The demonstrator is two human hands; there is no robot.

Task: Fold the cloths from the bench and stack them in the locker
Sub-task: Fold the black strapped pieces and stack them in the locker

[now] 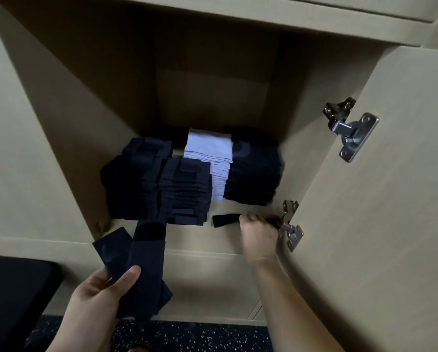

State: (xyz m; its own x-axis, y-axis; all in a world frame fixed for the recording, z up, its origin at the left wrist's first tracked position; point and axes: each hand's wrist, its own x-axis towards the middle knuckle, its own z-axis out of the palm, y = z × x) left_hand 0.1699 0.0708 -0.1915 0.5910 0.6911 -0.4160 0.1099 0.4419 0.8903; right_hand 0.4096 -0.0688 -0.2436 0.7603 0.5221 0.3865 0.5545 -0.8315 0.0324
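The locker [60,148] is being stocked.
Its floor is filled by dark stacks [162,186]. Two folded cloths [141,275] are gripped in the left hand [96,298], and a single folded cloth [225,220] is pinched by the right hand [258,237] beside the lower hinge [291,232]. A square release is probably called for next.

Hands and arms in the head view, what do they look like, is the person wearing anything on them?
The left hand and right hand are bare: no gloves, and no ring, watch or band shows. The left forearm and right forearm are uncovered down to the frame's lower edge, with no sleeve or cuff in view.
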